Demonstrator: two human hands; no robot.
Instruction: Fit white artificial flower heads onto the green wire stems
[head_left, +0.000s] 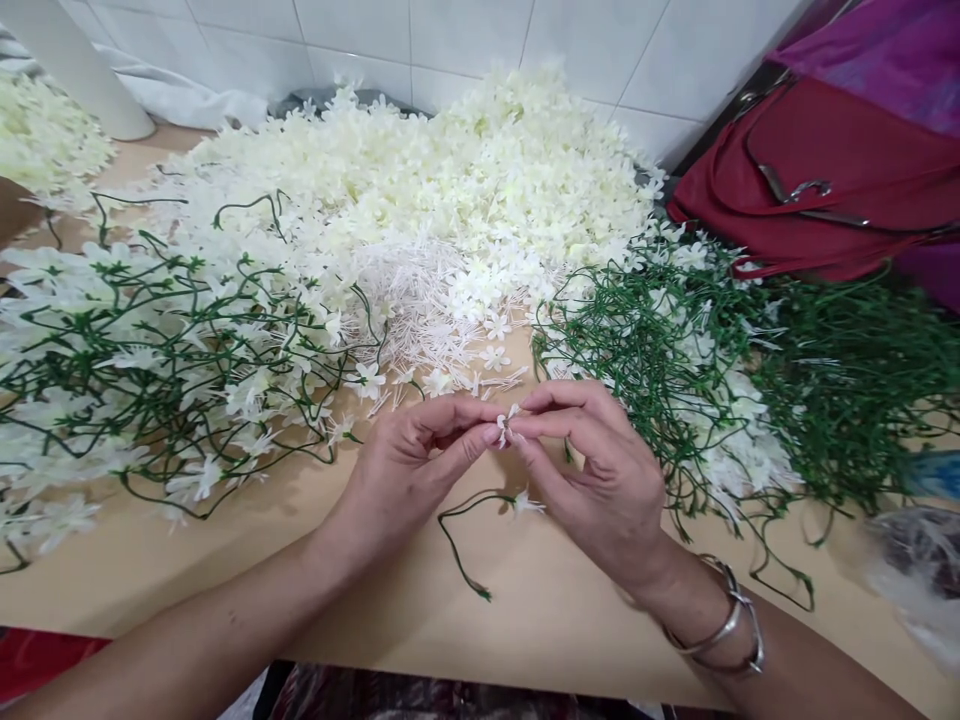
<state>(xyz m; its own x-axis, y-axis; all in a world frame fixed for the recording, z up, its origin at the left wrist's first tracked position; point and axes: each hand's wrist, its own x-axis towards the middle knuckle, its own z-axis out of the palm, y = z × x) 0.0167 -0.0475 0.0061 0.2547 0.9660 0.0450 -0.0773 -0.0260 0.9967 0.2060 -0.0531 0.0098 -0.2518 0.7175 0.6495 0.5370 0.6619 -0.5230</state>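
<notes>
Between the fingertips of both my hands is a small white artificial flower, partly covered by the fingers. My left hand pinches it from the left with thumb and forefinger. From the other side, my right hand, below a silver bracelet on the wrist, pinches it too. Under the hands, a green stem with a white flower at its upper end lies on the tan table. Just beyond the fingers are loose white flowers and a heap of thin white sticks.
A large pile of cream flowers stands against the tiled wall. Flowers on green stems spread at the left. Green stems are heaped at the right, near a red bag and a clear plastic bag.
</notes>
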